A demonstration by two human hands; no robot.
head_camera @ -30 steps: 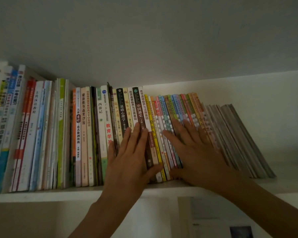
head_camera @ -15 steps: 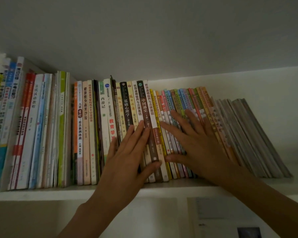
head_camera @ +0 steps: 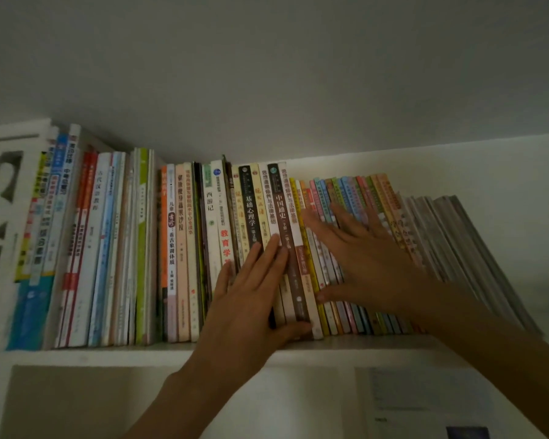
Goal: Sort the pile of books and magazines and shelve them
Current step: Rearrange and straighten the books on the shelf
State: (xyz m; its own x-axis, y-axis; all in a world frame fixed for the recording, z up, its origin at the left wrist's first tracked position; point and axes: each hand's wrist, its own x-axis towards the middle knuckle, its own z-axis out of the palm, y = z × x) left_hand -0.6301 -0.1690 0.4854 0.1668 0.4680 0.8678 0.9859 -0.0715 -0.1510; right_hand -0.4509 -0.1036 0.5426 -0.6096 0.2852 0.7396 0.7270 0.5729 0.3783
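A long row of books stands upright on a white shelf (head_camera: 92, 354). My left hand (head_camera: 251, 299) lies flat against the spines of the taller middle books (head_camera: 251, 204), fingers straight and the thumb reaching right along their bottom edge. My right hand (head_camera: 358, 258) presses flat with spread fingers on the thin colourful books (head_camera: 346, 191) that lean left. Further right, a stack of grey magazines (head_camera: 463, 248) leans against those thin books. Neither hand grips anything.
Tall textbooks (head_camera: 86, 242) fill the shelf's left part beside a white carved side panel (head_camera: 0, 198). Bare shelf board lies right of the magazines. The ceiling sits close above. Below the shelf a white sheet (head_camera: 425, 403) with print hangs on the wall.
The leaning thin books and magazines have been pushed more upright toward the left. Both hands slid slightly upward on the spines, staying flat.
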